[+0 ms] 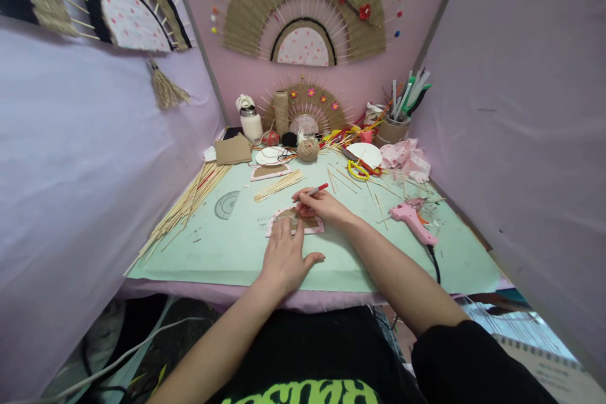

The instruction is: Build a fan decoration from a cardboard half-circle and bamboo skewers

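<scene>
My left hand point(286, 257) lies flat with fingers stretched out, pressing down on a small brown cardboard piece point(290, 219) laid over pink patterned fabric point(316, 226) on the pale green mat point(227, 252). My right hand point(322, 205) is closed around a red-capped pen point(313, 191), its tip down at the top edge of the cardboard piece. Both hands sit close together at the middle of the mat.
Bamboo sticks point(187, 202) lie in a heap at left and a smaller bundle point(279, 184) behind the hands. A pink glue gun point(411, 219) lies right, yellow scissors point(358, 170) and a twine ball point(308, 149) behind. A protractor point(226, 205) lies left. Fan crafts hang on pink walls.
</scene>
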Available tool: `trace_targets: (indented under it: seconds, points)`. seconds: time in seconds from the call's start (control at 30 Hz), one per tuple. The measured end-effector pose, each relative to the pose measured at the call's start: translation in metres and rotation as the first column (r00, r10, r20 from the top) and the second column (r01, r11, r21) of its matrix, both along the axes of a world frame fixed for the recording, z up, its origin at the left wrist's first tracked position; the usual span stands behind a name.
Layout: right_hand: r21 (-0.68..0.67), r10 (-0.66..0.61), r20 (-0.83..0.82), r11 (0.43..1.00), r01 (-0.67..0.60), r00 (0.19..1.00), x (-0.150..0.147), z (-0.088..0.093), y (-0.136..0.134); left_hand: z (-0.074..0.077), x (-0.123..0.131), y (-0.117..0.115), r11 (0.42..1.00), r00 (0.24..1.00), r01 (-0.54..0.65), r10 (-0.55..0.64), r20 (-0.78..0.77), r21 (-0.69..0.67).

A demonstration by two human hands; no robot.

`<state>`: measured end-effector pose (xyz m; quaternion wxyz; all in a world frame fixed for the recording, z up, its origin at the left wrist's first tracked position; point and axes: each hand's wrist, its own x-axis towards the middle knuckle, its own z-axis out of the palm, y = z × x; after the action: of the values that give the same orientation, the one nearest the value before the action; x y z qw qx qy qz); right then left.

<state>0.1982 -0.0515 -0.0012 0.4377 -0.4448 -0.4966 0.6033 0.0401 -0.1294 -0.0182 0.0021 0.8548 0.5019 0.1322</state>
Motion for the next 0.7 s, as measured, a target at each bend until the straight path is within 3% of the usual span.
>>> trace_targets:
  seconds: [0.33, 0.7]
  points:
    - [-0.025, -0.041, -0.026, 0.999, 0.040, 0.999, -0.0018, -0.0051, 0.0049, 0.0083, 0.0015, 0.0004, 0.998, 0.997, 0.060, -0.058, -0.044, 0.024]
    - [-0.028, -0.023, 0.024, 0.999, 0.024, 0.999, -0.0025, -0.0005, 0.0010, -0.0011, 0.0010, 0.0003, 0.997, 0.997, 0.042, -0.038, -0.067, 0.063]
